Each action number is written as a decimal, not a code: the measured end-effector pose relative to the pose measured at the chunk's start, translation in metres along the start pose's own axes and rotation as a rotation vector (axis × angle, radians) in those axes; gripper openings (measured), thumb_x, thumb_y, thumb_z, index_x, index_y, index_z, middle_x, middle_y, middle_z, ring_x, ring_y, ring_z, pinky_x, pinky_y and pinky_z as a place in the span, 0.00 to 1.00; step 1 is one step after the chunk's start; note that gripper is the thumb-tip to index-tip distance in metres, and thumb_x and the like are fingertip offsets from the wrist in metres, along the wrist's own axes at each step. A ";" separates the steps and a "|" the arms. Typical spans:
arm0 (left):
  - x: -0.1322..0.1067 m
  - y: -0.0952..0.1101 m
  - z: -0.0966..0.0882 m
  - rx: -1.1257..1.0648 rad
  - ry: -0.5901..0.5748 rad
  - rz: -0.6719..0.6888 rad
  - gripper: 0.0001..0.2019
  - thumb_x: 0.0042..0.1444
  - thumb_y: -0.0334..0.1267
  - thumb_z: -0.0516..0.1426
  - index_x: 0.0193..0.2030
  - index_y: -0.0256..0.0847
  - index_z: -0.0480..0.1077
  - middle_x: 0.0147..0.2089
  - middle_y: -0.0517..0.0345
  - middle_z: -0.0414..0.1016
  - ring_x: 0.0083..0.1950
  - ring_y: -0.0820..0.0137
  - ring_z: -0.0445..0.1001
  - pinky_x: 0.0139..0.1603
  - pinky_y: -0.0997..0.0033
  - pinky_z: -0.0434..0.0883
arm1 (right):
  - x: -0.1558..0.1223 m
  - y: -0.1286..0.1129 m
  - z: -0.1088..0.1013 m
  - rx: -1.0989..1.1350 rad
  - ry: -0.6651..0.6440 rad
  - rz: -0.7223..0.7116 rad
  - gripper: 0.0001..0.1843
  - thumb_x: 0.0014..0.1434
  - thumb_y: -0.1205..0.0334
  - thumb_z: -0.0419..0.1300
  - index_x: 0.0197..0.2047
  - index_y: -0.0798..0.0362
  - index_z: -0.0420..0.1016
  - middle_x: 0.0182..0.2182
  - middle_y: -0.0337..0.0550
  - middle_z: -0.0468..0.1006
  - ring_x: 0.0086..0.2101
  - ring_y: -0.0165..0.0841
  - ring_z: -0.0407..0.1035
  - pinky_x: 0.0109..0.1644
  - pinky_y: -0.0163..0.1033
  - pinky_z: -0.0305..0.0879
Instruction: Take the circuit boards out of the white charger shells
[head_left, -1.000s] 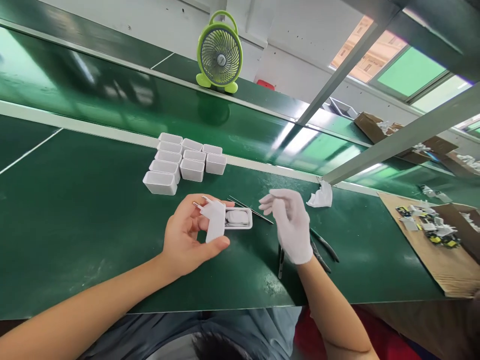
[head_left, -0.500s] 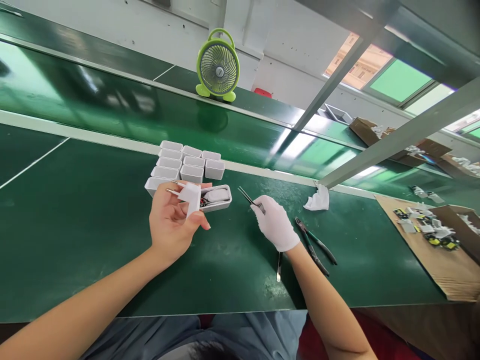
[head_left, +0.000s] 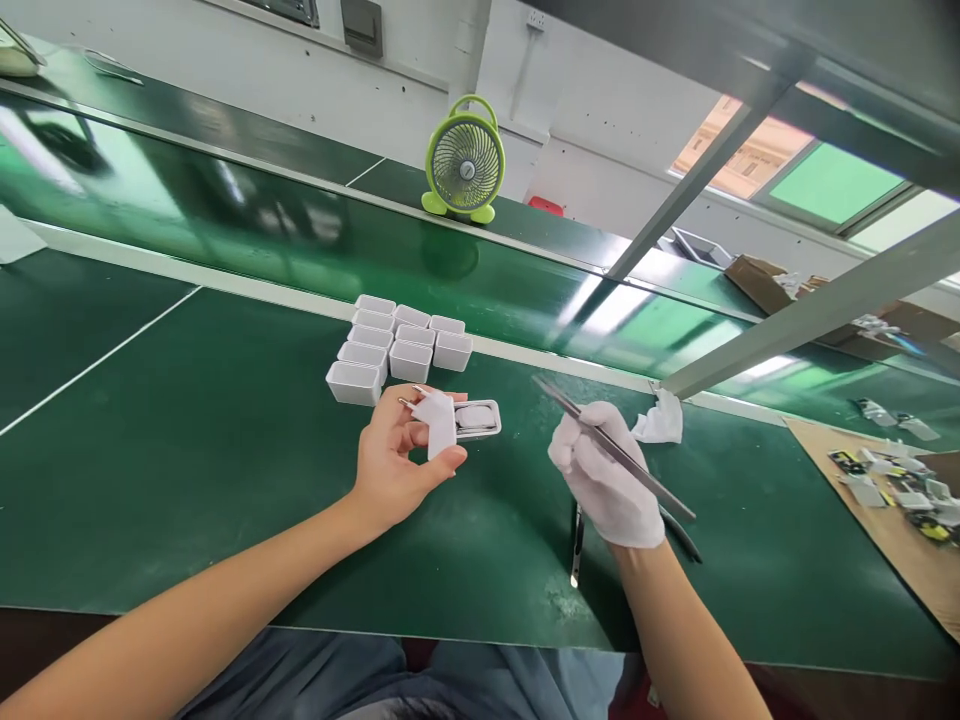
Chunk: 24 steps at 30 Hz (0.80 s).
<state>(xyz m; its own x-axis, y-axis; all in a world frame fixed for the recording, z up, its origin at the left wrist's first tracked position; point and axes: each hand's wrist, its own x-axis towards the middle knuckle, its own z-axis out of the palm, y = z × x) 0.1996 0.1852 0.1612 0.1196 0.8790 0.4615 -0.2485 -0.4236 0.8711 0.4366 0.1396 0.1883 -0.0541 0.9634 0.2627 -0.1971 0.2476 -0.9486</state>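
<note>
The green worktop [head_left: 262, 430] carries a cluster of white cases [head_left: 394, 345], between ten and eleven o'clock from the piece in hand. The gloved right hand [head_left: 607, 475], at three o'clock from the left, has its grip curled around dark tweezers [head_left: 637, 468]; whether their tips are parted is unclear. The bare left hand [head_left: 394, 465] pinches a white plug casing [head_left: 442, 428] between thumb and fingers, its uncovered side showing a pale block [head_left: 476, 414]. The tips point toward ten o'clock, apart from the casing. This looks like readying the tool, contact not yet made; working inside would call for bringing the tips toward eight o'clock, over the pale block, with the left grip steady.
</note>
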 end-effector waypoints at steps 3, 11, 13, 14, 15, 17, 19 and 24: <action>-0.001 0.001 0.001 0.025 0.010 -0.007 0.22 0.53 0.42 0.69 0.45 0.42 0.61 0.49 0.48 0.81 0.23 0.78 0.73 0.22 0.77 0.76 | -0.012 0.004 0.012 -0.137 0.002 -0.099 0.05 0.71 0.56 0.60 0.42 0.46 0.73 0.33 0.39 0.73 0.31 0.33 0.68 0.33 0.38 0.63; -0.008 0.002 0.002 0.082 -0.054 0.043 0.23 0.52 0.41 0.70 0.49 0.40 0.65 0.50 0.40 0.81 0.26 0.73 0.78 0.25 0.75 0.77 | -0.034 0.017 0.024 -0.452 0.016 -0.173 0.09 0.75 0.58 0.53 0.53 0.44 0.73 0.35 0.40 0.79 0.30 0.32 0.74 0.29 0.36 0.70; -0.009 0.002 0.002 0.090 -0.068 0.060 0.24 0.51 0.43 0.70 0.49 0.40 0.66 0.50 0.40 0.81 0.28 0.70 0.79 0.26 0.74 0.78 | -0.034 0.016 0.024 -0.482 0.033 -0.171 0.09 0.75 0.59 0.53 0.53 0.44 0.73 0.35 0.40 0.79 0.29 0.32 0.74 0.27 0.35 0.69; -0.010 0.002 0.002 0.090 -0.072 0.072 0.24 0.51 0.43 0.71 0.49 0.40 0.66 0.50 0.40 0.82 0.29 0.69 0.80 0.26 0.74 0.78 | -0.034 0.016 0.024 -0.494 0.037 -0.175 0.09 0.74 0.59 0.53 0.52 0.44 0.73 0.35 0.39 0.79 0.29 0.31 0.74 0.27 0.35 0.70; -0.010 0.002 0.002 0.085 -0.076 0.083 0.24 0.51 0.44 0.71 0.50 0.40 0.66 0.50 0.40 0.82 0.30 0.69 0.80 0.27 0.74 0.78 | -0.033 0.016 0.024 -0.504 0.043 -0.178 0.09 0.74 0.60 0.52 0.52 0.44 0.73 0.35 0.39 0.79 0.29 0.31 0.74 0.28 0.34 0.70; -0.010 0.001 0.001 0.071 -0.086 0.097 0.25 0.52 0.43 0.71 0.51 0.40 0.67 0.50 0.41 0.82 0.30 0.69 0.80 0.27 0.75 0.78 | -0.033 0.016 0.024 -0.517 0.048 -0.184 0.10 0.74 0.61 0.52 0.52 0.44 0.73 0.34 0.38 0.79 0.29 0.30 0.73 0.29 0.34 0.70; -0.010 0.001 0.001 0.057 -0.101 0.112 0.25 0.52 0.43 0.70 0.52 0.40 0.67 0.51 0.41 0.81 0.29 0.70 0.80 0.27 0.75 0.79 | -0.033 0.015 0.024 -0.526 0.051 -0.184 0.10 0.74 0.61 0.52 0.52 0.45 0.73 0.34 0.38 0.79 0.29 0.30 0.73 0.30 0.34 0.70; -0.009 0.000 0.000 0.107 -0.149 0.224 0.28 0.51 0.44 0.71 0.54 0.40 0.66 0.51 0.43 0.82 0.30 0.71 0.81 0.28 0.76 0.80 | -0.034 0.014 0.024 -0.518 0.019 -0.191 0.10 0.74 0.62 0.51 0.51 0.46 0.73 0.35 0.38 0.79 0.29 0.30 0.74 0.31 0.34 0.70</action>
<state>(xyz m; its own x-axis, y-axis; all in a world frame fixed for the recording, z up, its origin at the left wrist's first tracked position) 0.1986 0.1772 0.1567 0.2153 0.7221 0.6574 -0.1824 -0.6316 0.7535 0.4127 0.1074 0.1702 -0.0463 0.8970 0.4397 0.3061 0.4317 -0.8485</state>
